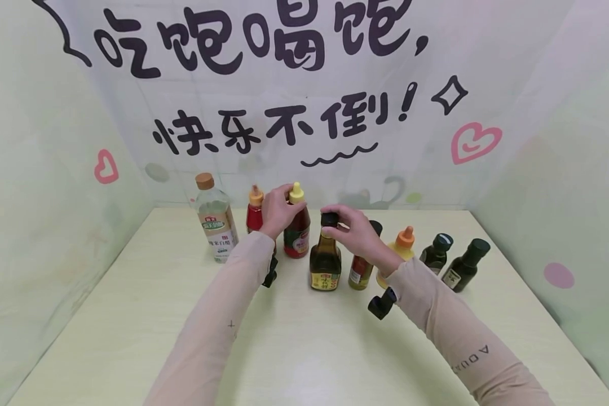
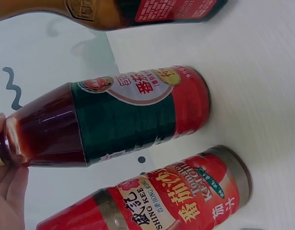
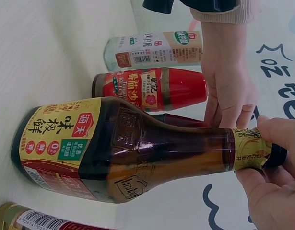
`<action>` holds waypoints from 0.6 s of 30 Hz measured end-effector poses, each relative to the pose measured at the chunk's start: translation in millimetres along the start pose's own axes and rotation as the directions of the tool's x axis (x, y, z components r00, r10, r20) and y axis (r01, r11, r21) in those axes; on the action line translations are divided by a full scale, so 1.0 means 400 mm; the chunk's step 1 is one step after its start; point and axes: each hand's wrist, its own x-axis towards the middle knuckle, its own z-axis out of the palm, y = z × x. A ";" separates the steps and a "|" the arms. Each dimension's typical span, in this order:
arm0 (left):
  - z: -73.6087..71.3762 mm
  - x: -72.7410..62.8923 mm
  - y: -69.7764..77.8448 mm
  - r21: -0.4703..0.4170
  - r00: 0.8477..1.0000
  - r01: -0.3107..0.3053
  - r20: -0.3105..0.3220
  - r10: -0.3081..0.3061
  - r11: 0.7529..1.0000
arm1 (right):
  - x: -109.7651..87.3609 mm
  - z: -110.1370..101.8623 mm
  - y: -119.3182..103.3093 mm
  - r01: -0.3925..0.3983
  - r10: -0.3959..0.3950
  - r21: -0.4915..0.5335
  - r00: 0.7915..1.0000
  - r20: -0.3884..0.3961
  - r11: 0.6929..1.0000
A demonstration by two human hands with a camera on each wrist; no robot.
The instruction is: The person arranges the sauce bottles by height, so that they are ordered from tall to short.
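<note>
My left hand (image 1: 279, 210) grips a tomato ketchup bottle (image 1: 296, 242) by its neck, just under the yellow cap (image 1: 296, 193). In the left wrist view this ketchup bottle (image 2: 123, 117) has a dark green and red label, with my fingers (image 2: 15, 196) at the neck. My right hand (image 1: 359, 232) holds a soy sauce bottle (image 1: 326, 259) at its black cap, thumb and fingers round the top. The right wrist view shows that soy sauce bottle (image 3: 118, 148) with a yellow label and dark liquid; it stands upright beside the ketchup bottle.
Left of my hands stand a clear white vinegar bottle (image 1: 217, 225) and a red ketchup bottle (image 1: 254, 217). On the right are a red-labelled bottle (image 1: 359, 273), a yellow squeeze bottle (image 1: 404, 248) and two dark bottles (image 1: 433, 256). A printed backdrop (image 1: 264, 169) rises behind the table (image 1: 304, 349).
</note>
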 end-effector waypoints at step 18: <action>-0.008 0.012 -0.012 -0.137 0.993 0.075 0.100 -0.061 0.988 | -0.001 0.002 0.001 -0.014 0.014 0.000 1.000 0.000 1.000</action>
